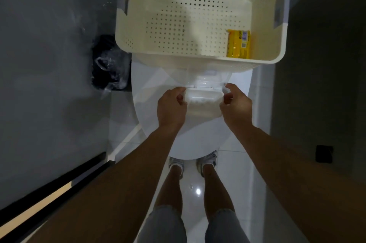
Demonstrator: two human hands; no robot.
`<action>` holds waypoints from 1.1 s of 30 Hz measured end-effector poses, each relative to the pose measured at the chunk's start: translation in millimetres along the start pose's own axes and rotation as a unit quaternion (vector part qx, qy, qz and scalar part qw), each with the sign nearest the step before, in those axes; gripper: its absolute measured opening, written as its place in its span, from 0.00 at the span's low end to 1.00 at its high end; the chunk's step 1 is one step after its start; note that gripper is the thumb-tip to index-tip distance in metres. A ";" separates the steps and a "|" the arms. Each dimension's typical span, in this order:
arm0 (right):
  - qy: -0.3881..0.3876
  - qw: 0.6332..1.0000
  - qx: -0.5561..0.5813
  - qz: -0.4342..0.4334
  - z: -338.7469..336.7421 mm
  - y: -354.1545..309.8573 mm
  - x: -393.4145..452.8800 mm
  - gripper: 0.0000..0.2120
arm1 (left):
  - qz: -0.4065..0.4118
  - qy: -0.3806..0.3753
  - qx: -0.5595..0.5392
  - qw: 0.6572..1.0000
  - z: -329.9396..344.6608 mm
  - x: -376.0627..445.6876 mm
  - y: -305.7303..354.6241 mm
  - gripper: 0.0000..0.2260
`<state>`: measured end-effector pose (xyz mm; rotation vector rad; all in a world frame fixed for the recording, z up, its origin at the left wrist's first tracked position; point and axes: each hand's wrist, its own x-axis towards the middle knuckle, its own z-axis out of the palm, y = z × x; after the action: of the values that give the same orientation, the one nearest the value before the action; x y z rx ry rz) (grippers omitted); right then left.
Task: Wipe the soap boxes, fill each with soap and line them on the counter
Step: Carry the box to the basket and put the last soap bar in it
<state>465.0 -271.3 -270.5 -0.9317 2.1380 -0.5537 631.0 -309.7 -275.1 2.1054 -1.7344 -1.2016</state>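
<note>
Hands grip one clear soap box (204, 103) between them, left hand (172, 107) and right hand (235, 105) curled round its ends, lid apparently open, so filling seems underway; next needs the yellow soap pack (238, 44) from the basket (138, 40) beyond.

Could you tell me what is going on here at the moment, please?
A person stands at a closed toilet lid and holds a translucent soap box over it, the left hand gripping one end and the right hand the other. Its hinged lid looks open. Behind it a perforated cream basket holds a yellow soap packet in its near right corner.
</note>
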 end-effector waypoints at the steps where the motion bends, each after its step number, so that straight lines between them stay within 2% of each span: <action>1: -0.009 1.000 -0.001 0.005 -1.2 0.1 0.4 0.20 | 0.000 -0.006 0.000 1.000 -0.4 0.0 0.7 0.19; 5: -0.034 0.999 -0.010 0.024 -15.2 -1.6 -4.9 0.23 | 0.000 -0.013 -0.014 1.000 -12.4 -7.3 5.2 0.19; 9: -0.004 0.999 0.003 0.032 -51.0 -18.1 -27.8 0.19 | 0.030 0.022 -0.024 0.999 -42.6 -28.0 24.2 0.16; 14: 0.039 0.999 0.017 -0.005 -109.8 -56.8 -52.8 0.13 | 0.163 0.095 -0.055 0.981 -86.9 -39.8 81.1 0.13; 17: 0.056 0.996 0.027 -0.057 -136.5 -90.0 -44.0 0.13 | 0.223 0.098 -0.059 0.968 -98.6 -17.0 124.9 0.14; 19: 0.058 0.995 0.022 -0.084 -143.7 -112.0 -25.7 0.14 | 0.243 0.073 -0.038 0.967 -97.4 7.1 146.6 0.17; 21: 0.047 0.996 0.008 -0.074 -141.9 -129.1 0.0 0.15 | 0.234 0.028 0.001 0.972 -90.3 35.6 159.5 0.19; 25: -0.041 0.994 -0.022 0.097 -122.2 -144.5 61.0 0.16 | 0.191 -0.073 0.081 0.976 -61.2 89.5 168.8 0.24; 28: -0.094 0.973 -0.033 0.207 -104.9 -145.1 94.7 0.07 | 0.194 -0.149 0.129 0.961 -34.1 118.6 172.5 0.27; 30: -0.114 0.964 0.000 0.239 -96.5 -139.5 110.6 0.04 | 0.221 -0.203 0.147 0.943 -18.6 134.0 174.0 0.28; 33: -0.141 0.957 0.021 0.252 -89.9 -129.3 127.5 0.07 | 0.236 -0.258 0.136 0.927 -2.4 150.7 173.9 0.26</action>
<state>393.8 -443.0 -189.6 -0.3822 1.9852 -0.1934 502.5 -498.0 -244.0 1.3971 -2.5751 -1.5062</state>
